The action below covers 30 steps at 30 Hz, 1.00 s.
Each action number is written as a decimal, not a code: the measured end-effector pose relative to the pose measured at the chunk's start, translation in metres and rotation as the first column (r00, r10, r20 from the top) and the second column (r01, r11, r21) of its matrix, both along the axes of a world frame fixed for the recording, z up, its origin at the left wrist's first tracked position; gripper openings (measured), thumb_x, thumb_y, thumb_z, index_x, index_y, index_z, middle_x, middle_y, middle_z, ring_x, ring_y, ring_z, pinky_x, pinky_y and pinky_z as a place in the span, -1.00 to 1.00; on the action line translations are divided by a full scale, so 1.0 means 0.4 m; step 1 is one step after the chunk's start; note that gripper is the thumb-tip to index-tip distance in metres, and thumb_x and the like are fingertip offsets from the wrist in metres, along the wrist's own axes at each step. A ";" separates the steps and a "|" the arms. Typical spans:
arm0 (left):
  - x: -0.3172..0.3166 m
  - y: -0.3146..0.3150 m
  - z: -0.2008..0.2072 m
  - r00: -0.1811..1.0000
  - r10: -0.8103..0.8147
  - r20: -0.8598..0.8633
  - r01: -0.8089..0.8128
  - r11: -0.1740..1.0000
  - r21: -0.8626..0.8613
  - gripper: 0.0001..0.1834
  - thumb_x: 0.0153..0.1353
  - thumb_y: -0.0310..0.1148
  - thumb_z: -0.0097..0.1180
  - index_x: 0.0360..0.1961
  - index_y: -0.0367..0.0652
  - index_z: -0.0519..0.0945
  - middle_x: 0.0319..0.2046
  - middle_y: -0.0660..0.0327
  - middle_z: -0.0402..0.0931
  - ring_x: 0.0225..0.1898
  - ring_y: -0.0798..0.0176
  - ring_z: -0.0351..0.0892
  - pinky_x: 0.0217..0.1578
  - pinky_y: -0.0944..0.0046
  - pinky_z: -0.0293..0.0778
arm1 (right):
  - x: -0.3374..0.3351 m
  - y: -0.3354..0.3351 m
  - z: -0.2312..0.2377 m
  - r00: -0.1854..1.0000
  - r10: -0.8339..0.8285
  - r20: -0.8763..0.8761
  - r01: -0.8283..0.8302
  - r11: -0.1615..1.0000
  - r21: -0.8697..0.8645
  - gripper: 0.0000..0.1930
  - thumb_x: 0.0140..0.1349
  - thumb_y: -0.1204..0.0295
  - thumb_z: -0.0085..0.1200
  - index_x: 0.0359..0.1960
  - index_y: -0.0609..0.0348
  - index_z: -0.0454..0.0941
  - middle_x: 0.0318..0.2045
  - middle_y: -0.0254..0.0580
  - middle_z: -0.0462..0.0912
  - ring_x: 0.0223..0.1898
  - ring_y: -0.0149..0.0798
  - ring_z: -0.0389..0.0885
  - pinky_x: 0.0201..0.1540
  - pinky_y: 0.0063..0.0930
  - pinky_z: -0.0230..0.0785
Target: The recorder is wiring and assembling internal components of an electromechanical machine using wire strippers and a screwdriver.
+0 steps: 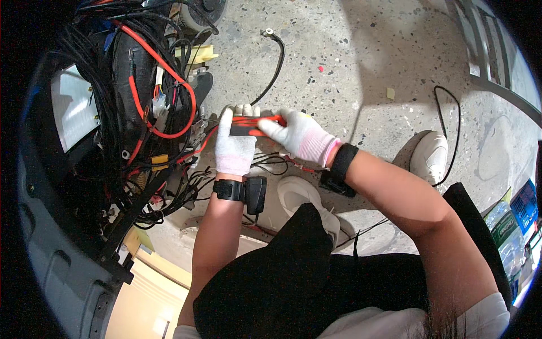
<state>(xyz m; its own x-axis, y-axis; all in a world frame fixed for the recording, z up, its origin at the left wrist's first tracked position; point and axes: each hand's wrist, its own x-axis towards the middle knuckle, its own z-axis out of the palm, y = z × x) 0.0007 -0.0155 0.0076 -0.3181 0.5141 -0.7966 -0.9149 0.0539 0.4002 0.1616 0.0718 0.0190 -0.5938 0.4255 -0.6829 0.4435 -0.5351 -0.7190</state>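
Both of my hands wear white gloves with pink cuffs and meet over a dark, flat piece with red strands or stripes across it [243, 130]. My left hand [234, 150] supports it from below, with fingertips showing past its far edge. From the right, my right hand [296, 134] closes on its right end, thumb on top, where a red-orange part shows. Motion blur and the fingers hide what kind of thing it is. A thin red wire [206, 144] runs from near my left hand toward the wiring on the left.
A thick bundle of black cables [93, 62] and a looped red cable [189, 90] hang at the left by a dark panel [56, 248]. A black cable with a ring terminal [280, 56] lies on the speckled floor [339, 51]. Plastic bottles [505, 231] stand at the far right.
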 end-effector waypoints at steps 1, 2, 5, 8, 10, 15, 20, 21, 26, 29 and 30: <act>0.000 -0.001 0.000 1.000 0.013 0.026 -0.013 1.000 0.004 -0.75 0.35 -0.20 0.04 -0.13 -0.15 0.50 -0.16 0.13 0.55 -0.04 0.17 0.52 0.10 0.08 0.42 | 0.000 -0.005 0.002 0.994 0.101 0.052 -0.113 0.922 0.370 -0.52 0.18 0.11 0.18 -0.10 0.31 0.48 -0.38 0.10 0.65 -0.31 0.10 0.65 -0.21 -0.23 0.51; 0.000 -0.002 0.000 0.999 0.018 0.030 -0.018 1.000 0.021 -0.76 0.35 -0.21 0.04 -0.13 -0.16 0.50 -0.15 0.13 0.55 -0.04 0.17 0.52 0.10 0.08 0.42 | 0.006 -0.010 0.004 0.987 0.124 -0.099 -0.064 0.884 0.464 -0.54 0.12 0.21 0.27 -0.05 0.24 0.49 -0.21 0.11 0.61 -0.15 0.12 0.61 -0.08 -0.21 0.46; -0.002 -0.009 -0.001 0.993 -0.096 -0.066 0.097 0.995 0.023 -0.77 0.34 -0.22 0.06 -0.13 -0.15 0.50 -0.14 0.14 0.55 -0.04 0.18 0.52 0.08 0.09 0.43 | 0.011 -0.030 0.013 0.966 0.257 0.037 -0.162 0.482 0.861 -0.20 0.03 0.21 0.35 0.27 0.22 0.22 -0.05 0.16 0.53 0.04 0.13 0.49 0.08 -0.17 0.37; -0.002 -0.014 -0.002 0.998 -0.044 -0.046 0.045 0.999 0.029 -0.77 0.31 -0.23 0.11 -0.14 -0.13 0.50 -0.16 0.16 0.55 -0.05 0.17 0.53 0.07 0.10 0.45 | -0.007 -0.035 0.019 0.991 -0.131 0.027 0.121 0.963 0.241 -0.14 0.07 -0.06 0.26 0.20 0.40 0.25 -0.20 0.21 0.60 -0.16 0.01 0.62 -0.06 -0.19 0.45; -0.001 -0.017 0.001 0.998 -0.017 -0.062 0.016 1.000 -0.018 -0.77 0.31 -0.23 0.10 -0.14 -0.14 0.50 -0.17 0.17 0.55 -0.05 0.17 0.53 0.07 0.12 0.45 | -0.013 -0.013 0.009 0.997 -0.073 0.034 0.081 0.903 -0.423 -0.33 0.22 -0.10 0.09 0.05 0.35 0.43 -0.41 0.01 0.64 -0.39 -0.07 0.66 -0.25 -0.25 0.50; -0.001 -0.007 0.003 0.999 -0.033 -0.021 0.033 0.999 0.024 -0.79 0.35 -0.24 0.02 -0.15 -0.16 0.51 -0.17 0.18 0.56 -0.06 0.20 0.53 0.09 0.15 0.42 | -0.004 -0.012 0.005 0.998 0.034 -0.060 -0.035 0.999 -0.011 -0.56 0.23 0.17 0.16 -0.02 0.26 0.49 -0.29 0.02 0.61 -0.29 -0.09 0.64 -0.20 -0.25 0.49; 0.001 0.005 0.001 0.996 -0.081 -0.026 0.082 0.995 0.062 -0.78 0.35 -0.26 0.02 -0.12 -0.16 0.51 -0.15 0.17 0.56 -0.06 0.20 0.53 0.08 0.14 0.43 | -0.008 -0.042 0.003 0.980 0.075 -0.182 0.067 0.745 0.664 -0.41 -0.04 0.35 0.37 0.03 0.31 0.44 0.03 0.15 0.47 0.03 0.08 0.50 0.11 -0.21 0.35; 0.002 0.003 0.002 0.996 -0.084 -0.003 0.084 0.996 0.028 -0.78 0.36 -0.25 0.02 -0.11 -0.15 0.51 -0.15 0.17 0.56 -0.05 0.19 0.53 0.09 0.12 0.43 | -0.005 -0.041 0.000 0.964 0.006 -0.266 0.166 0.770 0.617 -0.36 -0.06 0.31 0.39 0.06 0.33 0.42 0.00 0.14 0.48 0.03 0.09 0.51 0.12 -0.22 0.34; -0.003 -0.004 -0.004 0.998 -0.061 0.006 0.060 0.992 0.109 -0.69 0.40 -0.12 -0.09 -0.11 -0.14 0.52 -0.11 0.15 0.55 0.01 0.13 0.49 0.15 0.05 0.38 | 0.011 -0.029 -0.013 0.991 0.009 -0.134 -0.012 1.000 -0.027 -0.35 0.03 0.21 0.34 0.11 0.29 0.38 -0.05 0.04 0.54 -0.02 -0.05 0.58 0.01 -0.28 0.45; -0.013 -0.001 -0.014 0.997 -0.058 0.053 0.046 0.976 0.214 -0.62 0.41 -0.07 -0.14 -0.10 -0.16 0.52 -0.09 0.13 0.55 0.02 0.12 0.49 0.17 0.07 0.36 | 0.004 -0.037 -0.006 0.984 0.179 0.007 -0.149 0.796 0.586 -0.52 0.03 0.28 0.29 0.00 0.12 0.47 -0.17 0.00 0.53 -0.12 0.01 0.57 -0.06 -0.21 0.45; -0.017 0.002 -0.017 0.995 -0.063 0.072 0.043 0.967 0.250 -0.59 0.41 -0.05 -0.15 -0.09 -0.17 0.53 -0.09 0.11 0.56 0.02 0.12 0.50 0.18 0.07 0.34 | -0.004 -0.032 -0.006 0.984 0.177 -0.017 -0.099 0.623 0.776 -0.57 -0.03 0.32 0.28 -0.07 0.00 0.48 -0.25 -0.02 0.49 -0.19 0.06 0.54 -0.12 -0.17 0.44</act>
<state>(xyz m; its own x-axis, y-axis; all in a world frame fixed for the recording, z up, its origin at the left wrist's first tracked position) -0.0063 -0.0146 0.0009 -0.2267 0.7132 -0.6633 -0.9425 0.0111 0.3341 0.1602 0.0590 0.0165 -0.7273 0.6804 -0.0902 0.3830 0.2934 -0.8759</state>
